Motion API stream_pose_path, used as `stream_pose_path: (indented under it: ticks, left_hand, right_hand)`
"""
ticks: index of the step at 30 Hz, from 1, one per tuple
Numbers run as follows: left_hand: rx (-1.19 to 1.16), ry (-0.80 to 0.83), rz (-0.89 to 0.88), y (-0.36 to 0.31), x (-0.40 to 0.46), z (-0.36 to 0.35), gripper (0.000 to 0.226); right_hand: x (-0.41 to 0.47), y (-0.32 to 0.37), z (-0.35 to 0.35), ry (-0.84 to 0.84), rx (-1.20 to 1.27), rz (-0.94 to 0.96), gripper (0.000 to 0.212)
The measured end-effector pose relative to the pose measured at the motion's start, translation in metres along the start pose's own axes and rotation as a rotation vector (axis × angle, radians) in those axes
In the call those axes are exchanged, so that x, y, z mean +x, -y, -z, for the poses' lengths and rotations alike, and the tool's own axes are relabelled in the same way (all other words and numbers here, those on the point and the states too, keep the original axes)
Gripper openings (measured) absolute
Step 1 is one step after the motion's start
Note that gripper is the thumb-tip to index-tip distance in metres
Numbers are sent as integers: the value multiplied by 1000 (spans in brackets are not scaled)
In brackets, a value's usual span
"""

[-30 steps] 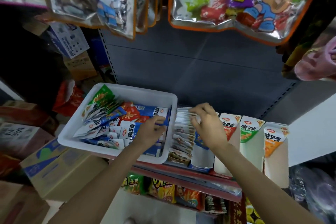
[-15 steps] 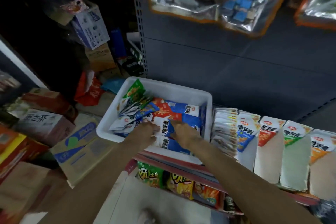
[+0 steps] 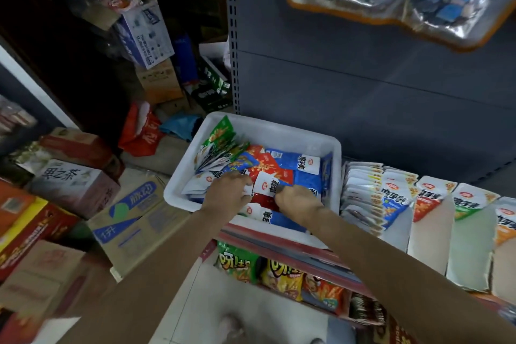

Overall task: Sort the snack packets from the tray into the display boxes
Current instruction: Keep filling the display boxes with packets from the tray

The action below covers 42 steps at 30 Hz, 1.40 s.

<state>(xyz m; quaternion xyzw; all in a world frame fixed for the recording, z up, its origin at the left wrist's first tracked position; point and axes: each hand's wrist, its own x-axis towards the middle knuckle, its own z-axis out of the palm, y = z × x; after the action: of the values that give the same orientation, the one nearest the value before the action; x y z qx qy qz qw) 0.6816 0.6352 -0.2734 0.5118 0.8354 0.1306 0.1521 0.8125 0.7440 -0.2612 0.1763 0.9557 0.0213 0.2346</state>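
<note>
Both our hands are down in the tray (image 3: 321, 145), which sits on the shelf at 12 o'clock from us. Left hand (image 3: 227, 193) is curled over the packets (image 3: 279, 167) at the tray's near-left; fingertips seem to pinch a white packet edge, but the knuckles hide the contact, so we can't tell for sure what it holds. Right hand (image 3: 297, 200) is curled too, and appears to pinch the red-and-white packet (image 3: 269, 186) lying between the hands. The far side of that grip is hidden too.

Our read: two hands on one pile because the packets are slick, flat and overlapped. One hand steadies or peels, the other lifts.

Packets are still mostly in the tray: blue ones at the 3 o'clock side, red mid, green (image 3: 220, 134) propped on the 10 o'clock wall. Mixed flavours, so we're likely pulling one colour at a time.

The display boxes (image 3: 430, 229) stand in a row at 3 o'clock of the tray, touching or just beside it. The nearest one holds a fanned stack (image 3: 360, 190) of upright packets; the others look close to empty behind their front cards. So the sort is early.

The tray is parked right beside the boxes to keep the carry short. Risk: lifting one packet drags its neighbours out.
</note>
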Motion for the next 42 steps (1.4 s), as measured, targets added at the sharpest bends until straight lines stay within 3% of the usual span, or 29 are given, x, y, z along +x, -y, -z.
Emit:
stream_pose_path:
  ticks: [3,7,10,12,14,19,22,23,27,33,38,42]
  left_hand:
    - [-184,12,93,-3,0,2,34]
    - [-457,50,93,-25,1,3,42]
    - [-690,5,87,-53,6,7,30]
    - [-796,-75,36,-74,8,11,15]
    - [-859,-119,-25,-99,10,16,15]
    - [-872,6,-183,-166,19,23,15]
    - [-808,-25,-198,-196,28,14,19]
    - [-754,-49,-182,-201,31,7,27]
    - [-461,-79,-57,-204,39,-17,60]
    - [-569,72,134,-196,42,-42,63]
    - [-675,51,201,-196,43,-50,55]
    - [-729,59,210,-197,42,-48,53]
  right_hand:
    - [-8,-7,10,-98,97,-111,32]
    - [-21,-25,14,-393,759,-271,15]
    - [-43,-41,16,-529,1253,-256,26]
    - [-60,-52,18,-567,1406,-244,25]
    - [-75,-67,20,-643,1463,-244,21]
    - [-124,-118,26,-829,1482,-217,22]
    - [-151,-151,14,-882,1434,-320,15]
    - [-159,-160,10,-924,1409,-367,5]
    - [-176,-189,-16,-1022,1339,-556,14]
    - [-163,-184,-61,-810,1236,-599,9]
    - [-149,-179,-79,-565,969,-574,21]
    - [-147,-175,-77,-489,693,-525,28]
